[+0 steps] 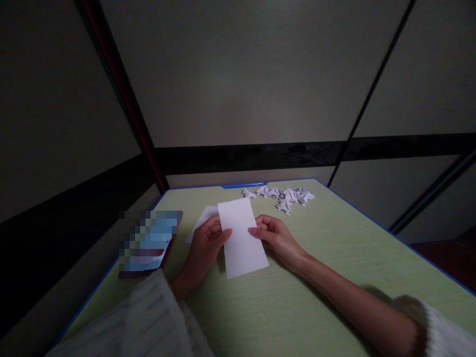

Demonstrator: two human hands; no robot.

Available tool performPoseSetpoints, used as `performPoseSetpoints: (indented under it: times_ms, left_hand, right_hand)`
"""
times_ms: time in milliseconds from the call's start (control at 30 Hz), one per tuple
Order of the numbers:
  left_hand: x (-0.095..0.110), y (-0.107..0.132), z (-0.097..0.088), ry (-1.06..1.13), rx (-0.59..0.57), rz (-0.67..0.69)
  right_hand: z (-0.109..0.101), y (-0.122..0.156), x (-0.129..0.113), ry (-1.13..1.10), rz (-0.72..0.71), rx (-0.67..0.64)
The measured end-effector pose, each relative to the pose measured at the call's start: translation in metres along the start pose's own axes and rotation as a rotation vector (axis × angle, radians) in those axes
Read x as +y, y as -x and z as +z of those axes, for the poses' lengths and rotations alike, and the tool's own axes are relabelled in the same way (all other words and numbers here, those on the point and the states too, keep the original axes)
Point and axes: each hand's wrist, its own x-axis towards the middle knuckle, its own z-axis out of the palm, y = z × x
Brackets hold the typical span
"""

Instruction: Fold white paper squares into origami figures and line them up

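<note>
A white rectangular sheet of paper [241, 238] lies lengthwise on the pale green table [334, 263]. My left hand [204, 248] pinches its left edge with thumb on top. My right hand [275, 238] pinches the right edge, fingers curled. Both hands are closed on the same sheet. Another white sheet [203, 218] pokes out beneath, behind my left hand.
Several small folded white paper figures [284, 196] lie in a cluster near the table's far edge. A phone with a lit, blurred screen [148, 243] rests at the left edge. The table has a blue rim; dark walls stand close behind.
</note>
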Motion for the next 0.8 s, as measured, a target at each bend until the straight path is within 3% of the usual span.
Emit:
performPoseSetpoints:
  times_ms: [200,333,467,600,800]
  left_hand:
    - [0.0,0.003,0.0,-0.011,-0.06,0.01]
    - [-0.001,0.001,-0.001,0.017,-0.027,-0.027]
    - [-0.004,-0.004,-0.005,0.017,0.092,-0.038]
    - [-0.002,-0.005,-0.005,-0.007,0.129,-0.065]
    - [0.004,0.001,0.003,-0.114,-0.035,-0.082]
  right_hand:
    - [-0.005,-0.003,-0.002,-0.004,-0.074,0.068]
    - [-0.011,-0.004,-0.002,0.058,-0.256,0.114]
    - [-0.012,-0.003,-0.001,0.26,-0.382,-0.023]
    - [-0.009,-0.003,0.002,0.263,-0.403,-0.114]
    - [-0.008,-0.005,0.0,0.114,-0.325,0.129]
